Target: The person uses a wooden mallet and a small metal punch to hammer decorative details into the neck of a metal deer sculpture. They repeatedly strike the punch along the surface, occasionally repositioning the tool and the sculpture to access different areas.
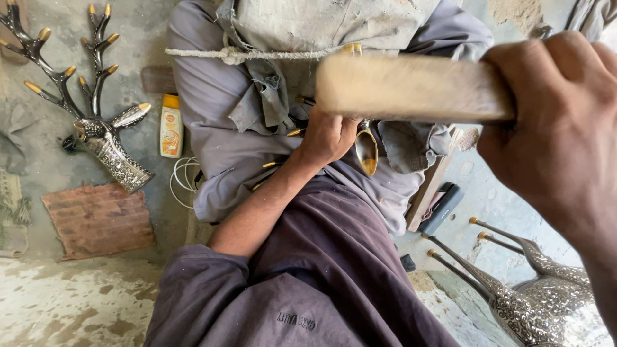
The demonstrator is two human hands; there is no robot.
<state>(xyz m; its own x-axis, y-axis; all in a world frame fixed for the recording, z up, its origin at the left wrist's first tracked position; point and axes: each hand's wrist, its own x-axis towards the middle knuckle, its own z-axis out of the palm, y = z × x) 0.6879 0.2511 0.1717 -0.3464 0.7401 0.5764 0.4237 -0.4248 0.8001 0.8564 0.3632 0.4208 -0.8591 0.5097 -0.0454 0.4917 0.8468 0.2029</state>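
The right hand (559, 128) is raised close to the camera, at the right edge of the view, and its fingers are closed tight around one end of a pale wooden block (411, 88). The block looks blurred and it reaches to the left, above the lap of the person.

The left hand (328, 138) is lower, in the middle of the lap, and it presses down on a metal piece (367, 151) with a shiny golden, spoon-shaped tip. The fingers are curled over the piece, but how much of it they grip I cannot tell, because the hand and the grey cloth (257, 103) hide most of it. Some small golden points show just beside the wrist. The cloth is bunched around the piece, and a rope (257, 54) crosses over the knees.

On the concrete floor (83, 302), near its upper left corner, lies a metal deer head (106, 144) with silver engraved neck and dark antlers with golden tips. Just beside it, to the right, stands a small orange and white bottle (171, 125), and below it a coil of white wire (183, 180). A reddish corrugated sheet (99, 218) lies near the left edge. At the lower right corner there is a second engraved metal figure (533, 289), and a dark flat case (443, 207) lies near a wooden board
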